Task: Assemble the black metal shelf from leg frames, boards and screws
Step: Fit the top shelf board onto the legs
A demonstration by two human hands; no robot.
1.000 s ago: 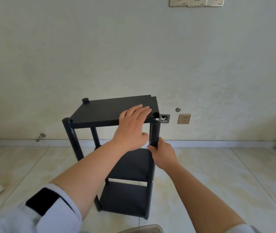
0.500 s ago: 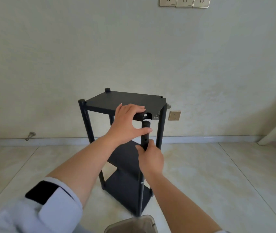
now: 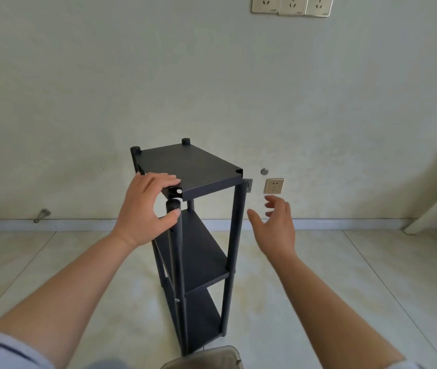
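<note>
A black metal shelf stands upright on the floor with a top board, a middle board and a bottom board. My left hand grips the near-left corner of the top board, fingers on top and thumb against the near leg, whose top end sits just below that corner. A small pale fitting shows in the corner's notch. My right hand hovers with fingers spread to the right of the right leg, touching nothing.
Pale floor tiles surround the shelf, and a wall with sockets stands close behind. A translucent container rim shows at the bottom edge. A white object leans at the far right, and a door stop sticks out low on the left.
My right hand has let go of the near leg and moved out to the right, fingers spread. The shelf has turned. My left hand stays on the top board's near corner.
</note>
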